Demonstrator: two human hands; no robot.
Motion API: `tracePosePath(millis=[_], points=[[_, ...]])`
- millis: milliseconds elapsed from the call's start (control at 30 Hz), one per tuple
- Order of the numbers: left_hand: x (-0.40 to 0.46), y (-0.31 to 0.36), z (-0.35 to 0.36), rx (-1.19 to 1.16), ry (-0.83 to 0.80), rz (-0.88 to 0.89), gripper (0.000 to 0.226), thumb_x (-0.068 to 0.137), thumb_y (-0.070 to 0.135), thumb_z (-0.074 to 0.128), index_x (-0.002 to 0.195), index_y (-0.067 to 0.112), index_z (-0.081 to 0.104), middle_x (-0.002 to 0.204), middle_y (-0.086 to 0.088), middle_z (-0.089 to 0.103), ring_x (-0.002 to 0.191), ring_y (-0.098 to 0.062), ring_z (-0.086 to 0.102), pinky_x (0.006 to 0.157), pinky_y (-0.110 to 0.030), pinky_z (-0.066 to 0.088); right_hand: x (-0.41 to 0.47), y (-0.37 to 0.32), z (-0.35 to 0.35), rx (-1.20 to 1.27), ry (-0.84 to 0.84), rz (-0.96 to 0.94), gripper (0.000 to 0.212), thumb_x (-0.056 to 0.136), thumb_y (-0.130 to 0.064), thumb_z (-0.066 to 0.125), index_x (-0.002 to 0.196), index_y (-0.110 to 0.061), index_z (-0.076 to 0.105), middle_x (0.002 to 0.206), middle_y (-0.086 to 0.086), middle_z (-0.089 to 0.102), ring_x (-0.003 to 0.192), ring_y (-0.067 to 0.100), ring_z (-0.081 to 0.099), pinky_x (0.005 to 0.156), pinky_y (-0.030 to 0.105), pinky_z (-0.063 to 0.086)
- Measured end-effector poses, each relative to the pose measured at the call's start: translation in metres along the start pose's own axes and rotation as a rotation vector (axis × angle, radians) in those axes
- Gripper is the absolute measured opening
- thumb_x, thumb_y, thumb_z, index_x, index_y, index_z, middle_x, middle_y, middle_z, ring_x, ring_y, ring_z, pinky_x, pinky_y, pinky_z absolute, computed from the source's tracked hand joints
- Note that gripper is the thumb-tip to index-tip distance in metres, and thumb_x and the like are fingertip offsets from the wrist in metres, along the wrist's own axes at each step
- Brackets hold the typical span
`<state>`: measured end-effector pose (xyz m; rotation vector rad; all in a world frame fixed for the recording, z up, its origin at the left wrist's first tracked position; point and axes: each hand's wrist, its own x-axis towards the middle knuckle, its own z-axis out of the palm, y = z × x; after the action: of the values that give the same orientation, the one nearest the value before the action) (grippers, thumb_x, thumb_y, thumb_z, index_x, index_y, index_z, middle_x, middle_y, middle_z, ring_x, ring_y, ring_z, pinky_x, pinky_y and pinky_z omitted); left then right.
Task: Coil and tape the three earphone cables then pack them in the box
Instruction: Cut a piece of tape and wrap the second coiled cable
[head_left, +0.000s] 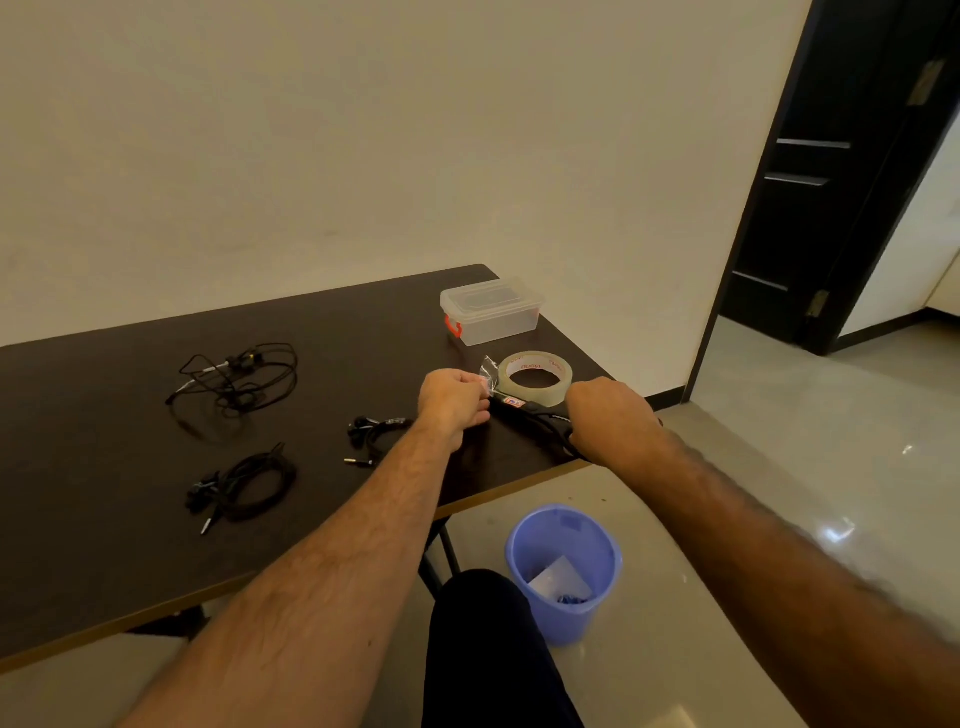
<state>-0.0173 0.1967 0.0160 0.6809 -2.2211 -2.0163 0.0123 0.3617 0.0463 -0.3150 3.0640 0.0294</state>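
My left hand (454, 402) pinches the free end of a strip of clear tape (487, 375) that leads off the tape roll (535, 378). My right hand (610, 415) grips black scissors (524, 408), whose tip points at the tape by my left fingers. Three black earphone cables lie on the dark table (104, 519): a loose tangled one (239, 379) at the back left, a coiled one (249, 486) nearer to me, and a bunched one (374, 431) just left of my left forearm. The clear plastic box (491, 312), with its lid on and a red latch, stands behind the roll.
A blue bin (563, 566) with scraps inside stands on the tiled floor beside my knee (488, 649). The table's right edge runs just under my right hand. A dark door (831, 182) stands open at the right, and a pale wall backs the table.
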Motion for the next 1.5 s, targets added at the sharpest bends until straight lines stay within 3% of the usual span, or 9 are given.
tracePosePath(millis=[433,633,767,833,900,1067,1200,1333,1500], points=[[0.000,0.003,0.003,0.111,0.007,0.012,0.012,0.093,0.006,0.062,0.092,0.016,0.068,0.103,-0.006,0.067,0.094,-0.017,0.067,0.078,-0.037,0.062,0.024,0.002,-0.013,-0.088,-0.120,-0.032,0.043,0.083,-0.027,0.077,0.120,-0.012,0.063,0.103,0.007,0.062,0.091,0.019,0.059,0.092,0.035,0.054],[-0.009,0.008,-0.013,0.165,0.000,0.042,0.011,0.094,0.012,0.059,0.097,0.016,0.069,0.100,-0.004,0.068,0.090,-0.014,0.068,0.075,-0.033,0.061,0.028,0.009,-0.013,0.163,-0.278,0.037,0.040,0.082,-0.021,0.078,0.117,-0.008,0.064,0.101,0.009,0.071,0.089,0.021,0.069,0.091,0.039,0.056],[-0.021,0.014,-0.029,0.096,-0.027,0.073,0.010,0.094,0.013,0.061,0.098,0.017,0.069,0.101,-0.003,0.069,0.092,-0.015,0.068,0.073,-0.030,0.058,0.032,0.004,-0.012,0.368,0.003,0.026,0.026,0.084,-0.027,0.075,0.103,-0.010,0.072,0.100,0.008,0.071,0.090,0.019,0.066,0.087,0.037,0.057],[-0.028,0.017,-0.038,0.032,-0.050,0.076,0.012,0.093,0.010,0.061,0.098,0.018,0.069,0.101,-0.002,0.069,0.090,-0.014,0.068,0.072,-0.030,0.058,0.031,-0.012,-0.014,0.653,0.114,-0.022,0.021,0.090,-0.030,0.068,0.097,-0.010,0.073,0.094,0.006,0.071,0.084,0.016,0.065,0.076,0.032,0.057],[-0.036,0.021,-0.048,-0.023,-0.068,0.094,0.014,0.093,0.009,0.061,0.102,0.016,0.069,0.097,-0.001,0.070,0.084,-0.012,0.068,0.074,-0.031,0.056,0.025,-0.037,-0.018,1.009,0.045,-0.036,0.025,0.094,-0.036,0.064,0.099,-0.012,0.070,0.092,0.004,0.070,0.083,0.014,0.067,0.066,0.028,0.054],[-0.051,0.025,-0.077,-0.117,-0.052,0.156,0.013,0.096,0.013,0.058,0.102,0.015,0.070,0.089,-0.002,0.075,0.078,-0.012,0.070,0.070,-0.029,0.053,0.018,-0.095,-0.017,1.505,-0.069,-0.017,0.020,0.092,-0.036,0.066,0.100,-0.017,0.071,0.095,0.004,0.074,0.094,0.019,0.071,0.079,0.036,0.055],[-0.059,0.020,-0.107,-0.147,0.000,0.195,0.015,0.096,0.012,0.057,0.094,0.018,0.071,0.091,-0.004,0.076,0.085,-0.016,0.072,0.065,-0.027,0.053,0.014,-0.137,-0.015,1.642,-0.057,0.038,0.015,0.091,-0.025,0.067,0.100,-0.015,0.073,0.091,0.005,0.076,0.088,0.018,0.072,0.070,0.032,0.054],[-0.067,0.012,-0.140,-0.143,0.056,0.216,0.013,0.096,0.011,0.059,0.095,0.017,0.072,0.091,-0.003,0.075,0.080,-0.012,0.071,0.062,-0.025,0.053,0.010,-0.168,-0.016,1.699,-0.163,0.064,0.012,0.088,-0.022,0.069,0.097,-0.016,0.074,0.093,0.003,0.077,0.091,0.017,0.072,0.081,0.035,0.054],[-0.075,0.007,-0.183,-0.087,0.154,0.262,0.011,0.095,0.015,0.063,0.093,0.018,0.073,0.087,0.001,0.075,0.084,-0.012,0.071,0.062,-0.026,0.054,0.004,-0.209,-0.020,1.569,-0.027,-0.081,0.008,0.087,-0.019,0.071,0.092,-0.015,0.074,0.091,0.004,0.076,0.089,0.017,0.073,0.074,0.034,0.056]])
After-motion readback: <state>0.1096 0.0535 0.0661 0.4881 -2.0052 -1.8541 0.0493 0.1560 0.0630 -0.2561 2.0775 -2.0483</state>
